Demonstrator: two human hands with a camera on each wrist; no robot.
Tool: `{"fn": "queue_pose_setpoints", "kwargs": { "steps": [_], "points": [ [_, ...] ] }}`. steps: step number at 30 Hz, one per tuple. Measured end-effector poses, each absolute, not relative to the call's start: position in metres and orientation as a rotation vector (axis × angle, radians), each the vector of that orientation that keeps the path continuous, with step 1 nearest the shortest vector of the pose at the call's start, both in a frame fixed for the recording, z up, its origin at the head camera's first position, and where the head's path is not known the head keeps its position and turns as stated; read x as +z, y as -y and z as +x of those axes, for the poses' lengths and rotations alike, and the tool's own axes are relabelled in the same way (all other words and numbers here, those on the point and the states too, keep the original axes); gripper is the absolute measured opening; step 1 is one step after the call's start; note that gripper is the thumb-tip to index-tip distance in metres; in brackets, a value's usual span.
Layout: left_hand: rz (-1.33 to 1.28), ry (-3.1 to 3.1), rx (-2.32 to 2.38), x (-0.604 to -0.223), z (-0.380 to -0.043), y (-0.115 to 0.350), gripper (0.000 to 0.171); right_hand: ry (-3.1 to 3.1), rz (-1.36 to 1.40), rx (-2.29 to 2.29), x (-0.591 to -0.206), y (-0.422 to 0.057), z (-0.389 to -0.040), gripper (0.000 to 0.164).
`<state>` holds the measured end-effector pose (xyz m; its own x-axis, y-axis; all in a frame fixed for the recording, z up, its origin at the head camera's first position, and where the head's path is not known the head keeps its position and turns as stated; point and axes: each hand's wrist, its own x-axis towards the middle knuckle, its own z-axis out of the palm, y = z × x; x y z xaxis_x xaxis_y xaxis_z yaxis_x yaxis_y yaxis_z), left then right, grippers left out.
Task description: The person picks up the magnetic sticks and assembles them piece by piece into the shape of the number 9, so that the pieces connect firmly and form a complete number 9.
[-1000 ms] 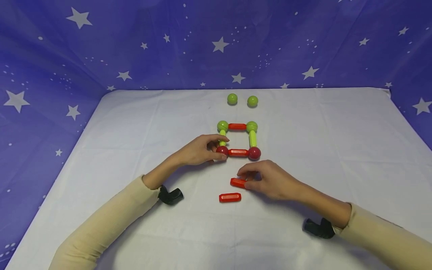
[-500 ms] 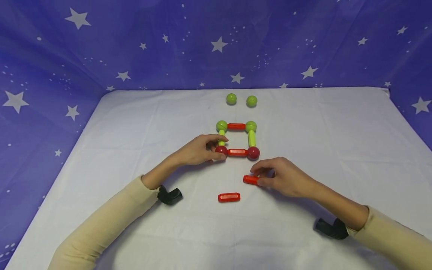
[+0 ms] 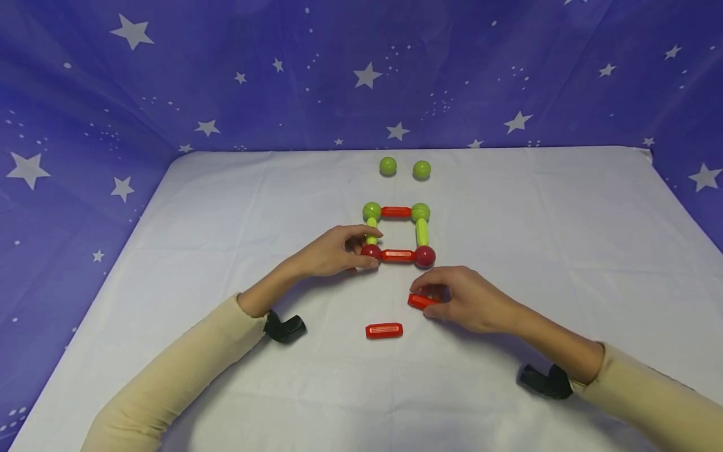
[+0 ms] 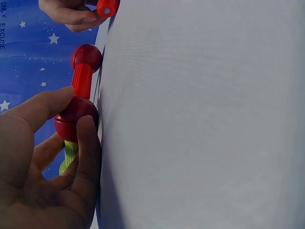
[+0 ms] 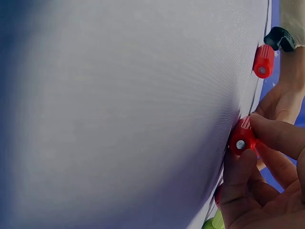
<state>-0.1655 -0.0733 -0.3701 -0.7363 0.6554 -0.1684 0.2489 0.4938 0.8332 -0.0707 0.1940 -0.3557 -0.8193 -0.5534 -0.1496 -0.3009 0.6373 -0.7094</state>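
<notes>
A square frame of rods and balls lies on the white cloth, with green balls at its far corners and dark red balls at its near ones. My left hand (image 3: 333,252) pinches the near-left red ball (image 4: 76,117) between thumb and finger. Part of the left yellow-green rod (image 4: 70,151) is hidden behind those fingers. Nearer me and to the right, my right hand (image 3: 471,301) pinches a short red rod (image 3: 420,302) low at the cloth. A metal tip shows on the end of this held rod (image 5: 242,142) in the right wrist view.
Another red rod (image 3: 384,330) lies loose on the cloth in front. Beyond the frame sit two loose green balls (image 3: 388,166). A blue star-patterned curtain (image 3: 361,75) stands along the back and sides. Black wrist mounts (image 3: 285,328) hang under both sleeves.
My right hand has slid the red rod to the right, then shifted slightly back left, covering the rod's right part. My left hand stays on the red ball.
</notes>
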Motion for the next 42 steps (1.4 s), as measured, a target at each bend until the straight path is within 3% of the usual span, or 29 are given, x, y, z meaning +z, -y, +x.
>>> {"fn": "queue_pose_setpoints", "kwargs": {
  "steps": [42],
  "points": [
    [0.741, -2.264, 1.167, -0.372, -0.166, 0.074, 0.05, -2.49, -0.664, -1.073, -0.348, -0.196, -0.074, 0.031]
  ]
}}
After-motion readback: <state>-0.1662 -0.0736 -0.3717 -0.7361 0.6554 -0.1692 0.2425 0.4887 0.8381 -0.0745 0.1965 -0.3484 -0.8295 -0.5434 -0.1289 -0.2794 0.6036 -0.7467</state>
